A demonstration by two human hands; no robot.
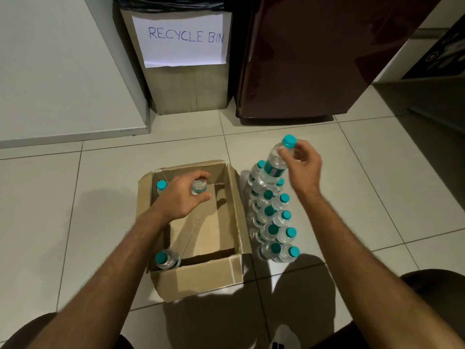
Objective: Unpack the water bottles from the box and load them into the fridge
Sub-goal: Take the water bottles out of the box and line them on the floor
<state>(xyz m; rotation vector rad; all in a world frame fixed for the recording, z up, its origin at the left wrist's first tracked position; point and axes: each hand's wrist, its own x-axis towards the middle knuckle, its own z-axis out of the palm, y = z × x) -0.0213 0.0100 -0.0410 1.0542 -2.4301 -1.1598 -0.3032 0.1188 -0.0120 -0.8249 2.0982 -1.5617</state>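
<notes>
On the tiled floor (100, 172) in front of you sits the open cardboard box (201, 275), and it is nearly empty now, which tells me most of the unpacking is done. Your left hand (186, 195) is down inside the box, with its grip curled round the top of one bottle (199, 187), likely so you can lift it straight up by its neck. Two more bottles wait in there: one in the far left corner (161, 185) and one in the near left corner (166, 259). Your right hand (302, 162) pinches another bottle near its blue cap (289, 141), and that bottle (274, 165) hangs tilted over the far end of the row of bottles (276, 222). These stand upright in pairs just beside the box on its right, packed close together, probably so they stay tidy and are easy to carry next. I think you hold the bottle high by its cap so you can lower it into a spot without knocking over the others. The dark red fridge (314, 59) stands a little way beyond the row, with its door closed, so no bottle is inside yet as far as I can see. A box marked recycle bin (186, 79) stands just left of the fridge, maybe for the empty box.
</notes>
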